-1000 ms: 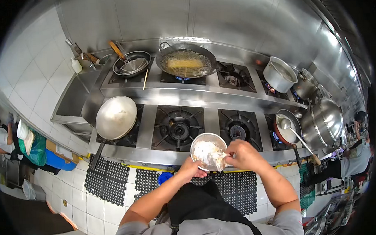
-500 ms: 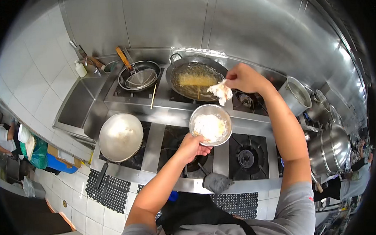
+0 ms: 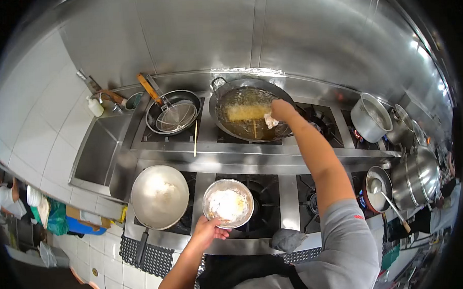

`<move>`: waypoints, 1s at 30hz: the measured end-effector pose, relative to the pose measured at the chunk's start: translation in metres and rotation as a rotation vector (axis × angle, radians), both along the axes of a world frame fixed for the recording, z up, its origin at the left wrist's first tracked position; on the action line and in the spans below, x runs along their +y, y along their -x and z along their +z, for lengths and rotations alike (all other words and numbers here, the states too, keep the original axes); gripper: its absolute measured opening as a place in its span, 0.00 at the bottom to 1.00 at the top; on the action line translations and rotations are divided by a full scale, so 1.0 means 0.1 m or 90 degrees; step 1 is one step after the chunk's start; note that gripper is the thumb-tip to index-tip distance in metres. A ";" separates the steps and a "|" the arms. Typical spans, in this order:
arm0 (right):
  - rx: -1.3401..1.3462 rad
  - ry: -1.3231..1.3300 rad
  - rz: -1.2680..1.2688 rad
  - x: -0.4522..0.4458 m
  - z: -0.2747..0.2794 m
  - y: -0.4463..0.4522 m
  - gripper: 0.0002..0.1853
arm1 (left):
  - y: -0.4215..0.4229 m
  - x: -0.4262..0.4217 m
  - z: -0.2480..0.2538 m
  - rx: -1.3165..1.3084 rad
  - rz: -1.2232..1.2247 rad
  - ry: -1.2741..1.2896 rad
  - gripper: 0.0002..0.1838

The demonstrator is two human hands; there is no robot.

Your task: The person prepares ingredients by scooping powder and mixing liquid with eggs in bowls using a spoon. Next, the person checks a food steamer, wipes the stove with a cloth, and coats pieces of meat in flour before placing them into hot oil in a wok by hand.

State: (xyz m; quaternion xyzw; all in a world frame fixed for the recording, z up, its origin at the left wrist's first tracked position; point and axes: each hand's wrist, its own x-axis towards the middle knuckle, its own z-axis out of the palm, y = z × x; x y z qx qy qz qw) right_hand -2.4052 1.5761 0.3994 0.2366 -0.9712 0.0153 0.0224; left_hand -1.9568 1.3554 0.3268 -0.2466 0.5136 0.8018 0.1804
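Observation:
My left hand (image 3: 209, 231) grips the rim of a metal bowl (image 3: 228, 203) that holds white, floury pieces. The bowl is over the front burners, just right of a large pale pan (image 3: 160, 197). My right hand (image 3: 282, 111) is closed on a white-coated piece (image 3: 271, 120), held low over the right side of a dark wok (image 3: 251, 88) on the back row. Inside the wok, a long golden piece (image 3: 246, 112) lies in bubbling oil.
Behind left, a black pan (image 3: 154, 124) holds a strainer (image 3: 177, 116), and a thin stick (image 3: 195, 138) lies beside it. Pots (image 3: 371, 118) and a ladle (image 3: 391, 205) are at right. A grey cloth (image 3: 287, 240) rests on the front edge.
My right hand has taken a white-coated piece from the bowl and carried it forward over the wok. My left hand has moved the bowl forward over the front burners, lately leftward.

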 end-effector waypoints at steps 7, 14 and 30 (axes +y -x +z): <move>0.037 0.029 -0.067 -0.07 0.22 -0.58 0.13 | 0.18 -0.47 -0.23 0.014 -0.129 -0.065 0.16; 0.174 0.216 0.061 -0.26 0.95 -2.18 0.11 | 0.61 -0.32 -0.36 0.005 -0.210 -0.088 0.16; -0.014 0.106 0.205 -0.18 -0.02 -3.16 0.16 | 0.79 0.16 0.06 0.116 -0.219 0.024 0.21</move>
